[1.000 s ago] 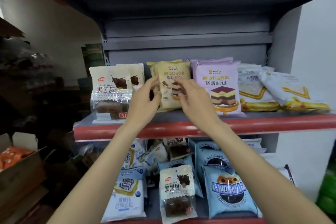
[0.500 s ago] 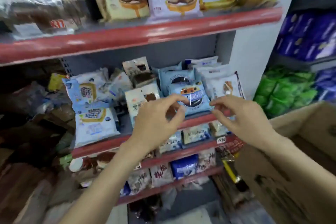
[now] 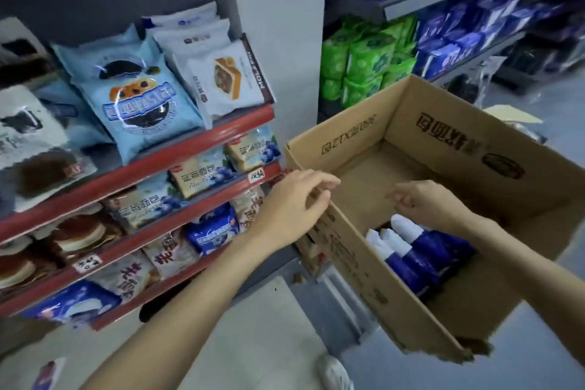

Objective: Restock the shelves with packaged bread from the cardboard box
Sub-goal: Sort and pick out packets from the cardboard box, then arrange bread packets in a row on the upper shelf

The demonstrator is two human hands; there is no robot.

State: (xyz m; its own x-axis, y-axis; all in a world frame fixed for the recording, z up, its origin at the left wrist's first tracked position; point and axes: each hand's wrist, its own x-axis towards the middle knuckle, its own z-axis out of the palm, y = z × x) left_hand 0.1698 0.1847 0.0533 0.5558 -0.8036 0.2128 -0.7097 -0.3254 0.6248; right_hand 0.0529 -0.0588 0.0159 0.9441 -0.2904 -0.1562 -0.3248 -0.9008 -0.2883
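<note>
Red-edged shelving (image 3: 148, 168) fills 9 o'clock, stocked with bread packets, a light-blue cookie-print packet (image 3: 136, 101) on its upper tier; open cardboard box (image 3: 443, 136) sits at 3 o'clock, blue-and-white bread packages (image 3: 421, 250) lying in its near corner around 4 o'clock. Left hand (image 3: 294, 203) at centre over the box's left rim, fingers loosely spread, holding nothing; right hand (image 3: 427, 199) just above the packages inside the box, fingers loosely curled, empty.

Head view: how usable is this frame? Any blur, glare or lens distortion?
Head view: soft motion blur, worst on the packets at the left edge; wide-angle bending tilts the shelves and stretches the cardboard box; mild glare on the light blue packet; both hands stay readable.
</note>
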